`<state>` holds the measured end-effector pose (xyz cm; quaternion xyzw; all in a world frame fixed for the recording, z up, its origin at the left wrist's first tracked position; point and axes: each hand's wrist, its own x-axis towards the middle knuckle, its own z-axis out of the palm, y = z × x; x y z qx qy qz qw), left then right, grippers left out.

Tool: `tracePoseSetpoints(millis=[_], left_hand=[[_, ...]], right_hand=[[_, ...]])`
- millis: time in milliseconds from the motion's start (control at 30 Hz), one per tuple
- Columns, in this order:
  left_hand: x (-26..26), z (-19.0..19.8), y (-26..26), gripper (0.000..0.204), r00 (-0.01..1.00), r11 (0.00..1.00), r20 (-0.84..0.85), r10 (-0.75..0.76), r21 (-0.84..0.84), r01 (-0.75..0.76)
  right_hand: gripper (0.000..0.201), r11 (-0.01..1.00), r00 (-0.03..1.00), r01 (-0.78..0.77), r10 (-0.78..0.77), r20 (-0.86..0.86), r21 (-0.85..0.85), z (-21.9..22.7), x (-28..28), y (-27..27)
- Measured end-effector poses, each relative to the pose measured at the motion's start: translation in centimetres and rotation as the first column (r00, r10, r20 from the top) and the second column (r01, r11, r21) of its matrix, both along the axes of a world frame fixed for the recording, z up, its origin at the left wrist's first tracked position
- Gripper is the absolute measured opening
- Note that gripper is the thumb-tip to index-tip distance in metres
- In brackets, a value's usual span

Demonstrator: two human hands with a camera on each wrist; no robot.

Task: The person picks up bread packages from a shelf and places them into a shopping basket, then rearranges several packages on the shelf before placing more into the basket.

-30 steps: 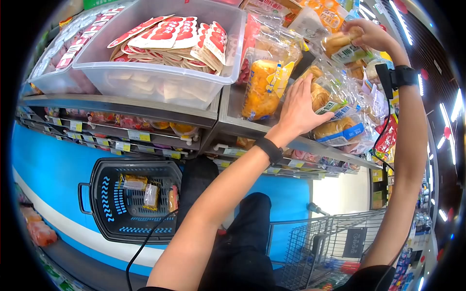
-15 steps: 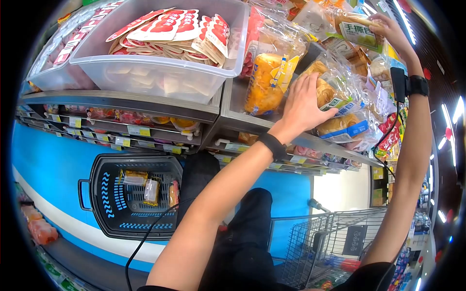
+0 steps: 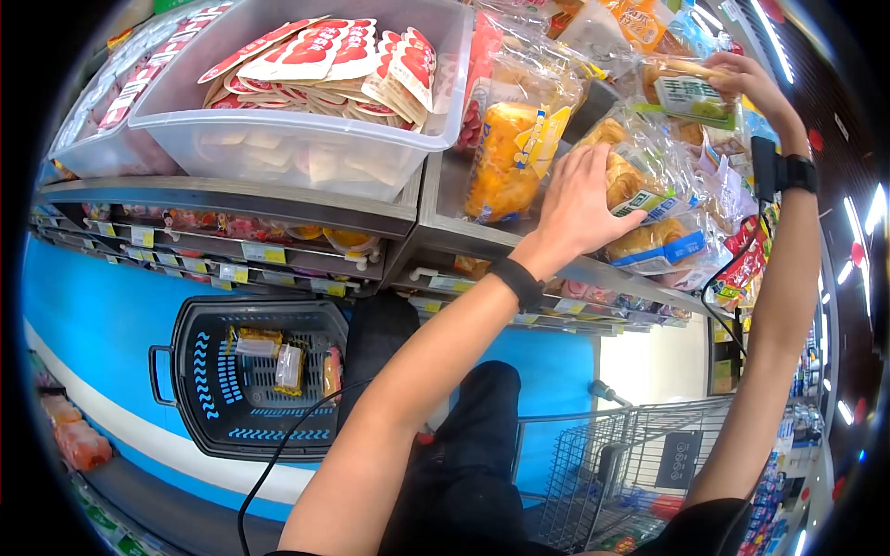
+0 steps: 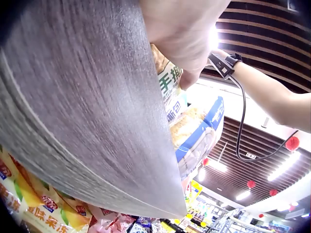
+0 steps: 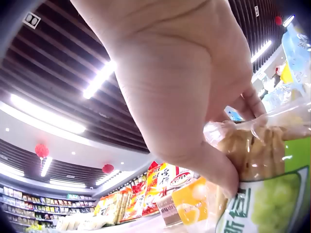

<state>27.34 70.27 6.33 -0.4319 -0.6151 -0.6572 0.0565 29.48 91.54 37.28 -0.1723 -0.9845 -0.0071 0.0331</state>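
Note:
In the head view my left hand rests on a clear-wrapped bread pack with a green and white label, fingers spread over its near side. Farther back, my right hand pinches the end of another bread pack with a green label. The right wrist view shows the thumb of my right hand against that wrapped bread. A blue-banded bread pack lies just in front of my left hand. An orange-brown loaf in clear wrap is left of it.
A clear bin of red-and-white packets stands on the shelf at left. On the floor are a black basket holding a few packs and, to the right, a wire cart. A wooden shelf edge fills the left wrist view.
My right hand has moved right with its bread pack, whose label now faces up. My left hand has barely shifted on its pack.

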Motion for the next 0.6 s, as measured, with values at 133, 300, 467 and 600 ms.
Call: tracePoseSetpoints(millis=[133,300,467,600], left_hand=[[0.1,0.0,0.3,0.093,1.0,1.0,-0.013,-0.005,0.004,0.005],[0.1,0.0,-0.1,0.09,1.0,1.0,-0.008,0.016,-0.02,-0.016],[0.0,0.0,0.1,0.089,1.0,1.0,-0.028,0.006,0.005,-0.006],[0.1,0.0,0.0,0.088,1.0,1.0,-0.03,0.007,0.011,-0.007]], right_hand=[[0.03,0.999,0.985,-0.047,0.046,0.168,0.001,1.0,-0.4,-0.5],[0.032,0.997,0.972,0.054,-0.067,0.224,0.062,-0.3,-1.8,-3.0],[0.037,0.986,0.968,0.137,-0.154,0.199,0.097,-2.1,-3.9,-1.1],[0.032,0.997,0.956,0.0,-0.022,0.293,0.073,-4.5,-6.1,-2.5]])
